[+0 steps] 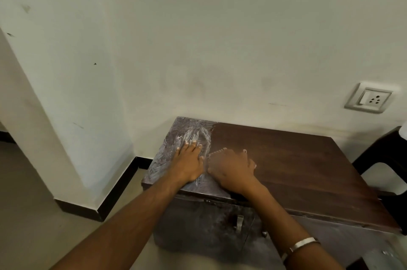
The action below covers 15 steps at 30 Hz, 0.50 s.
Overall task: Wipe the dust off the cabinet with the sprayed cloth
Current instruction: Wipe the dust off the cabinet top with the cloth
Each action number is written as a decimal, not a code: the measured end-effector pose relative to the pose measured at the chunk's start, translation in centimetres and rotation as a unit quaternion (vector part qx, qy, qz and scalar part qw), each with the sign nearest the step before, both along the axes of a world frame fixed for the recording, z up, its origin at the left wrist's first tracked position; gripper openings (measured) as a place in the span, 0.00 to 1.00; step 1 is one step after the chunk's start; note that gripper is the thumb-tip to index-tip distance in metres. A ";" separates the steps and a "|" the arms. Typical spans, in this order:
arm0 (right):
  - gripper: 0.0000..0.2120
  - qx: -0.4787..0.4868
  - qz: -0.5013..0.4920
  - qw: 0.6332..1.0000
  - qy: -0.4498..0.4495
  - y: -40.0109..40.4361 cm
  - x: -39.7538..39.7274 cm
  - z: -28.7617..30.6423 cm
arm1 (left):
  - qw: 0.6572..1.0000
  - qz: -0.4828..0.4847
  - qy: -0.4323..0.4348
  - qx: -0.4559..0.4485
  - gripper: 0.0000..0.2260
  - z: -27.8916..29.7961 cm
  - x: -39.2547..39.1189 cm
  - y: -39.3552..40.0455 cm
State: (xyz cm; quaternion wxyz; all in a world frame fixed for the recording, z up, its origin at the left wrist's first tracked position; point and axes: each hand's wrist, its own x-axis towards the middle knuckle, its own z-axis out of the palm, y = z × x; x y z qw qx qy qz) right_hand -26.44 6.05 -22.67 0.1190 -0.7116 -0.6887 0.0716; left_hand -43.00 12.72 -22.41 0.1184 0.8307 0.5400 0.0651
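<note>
A low dark wooden cabinet (pixel 297 170) stands against the wall. The left strip of its top is grey with smeared dust (pixel 167 144), while the rest is clean brown wood. My left hand (pixel 189 164) lies flat on the dusty strip with its fingers spread. Just to its right, my right hand (pixel 231 168) presses palm-down on the line where dust meets clean wood. No cloth shows under or around either hand. The cabinet's front is dusty too and carries a metal handle (pixel 239 222).
A wall socket (pixel 370 99) sits on the wall above the cabinet's right end. A black chair (pixel 387 159) stands close to the cabinet's right side. A wall corner with black skirting (pixel 119 188) juts out on the left, with bare floor beside it.
</note>
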 end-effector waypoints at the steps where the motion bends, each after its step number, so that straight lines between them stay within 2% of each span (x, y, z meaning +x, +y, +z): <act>1: 0.28 -0.009 -0.003 1.000 0.003 0.1 0.2 0.2 | 1.000 -0.001 0.001 0.000 0.25 0.0 -0.1 -0.2; 6: 0.28 -0.018 -0.031 0.999 0.001 0.8 -0.8 1.2 | 1.000 0.000 -0.005 -0.002 0.24 0.0 -0.5 -0.9; 11: 0.28 0.001 0.007 1.000 0.009 -1.6 -1.1 0.1 | 1.000 0.001 -0.004 -0.001 0.24 0.1 -0.4 -1.0; 15: 0.28 -0.016 -0.007 1.000 0.008 -2.2 0.3 0.5 | 1.000 0.000 0.002 0.000 0.24 0.1 -0.6 -1.5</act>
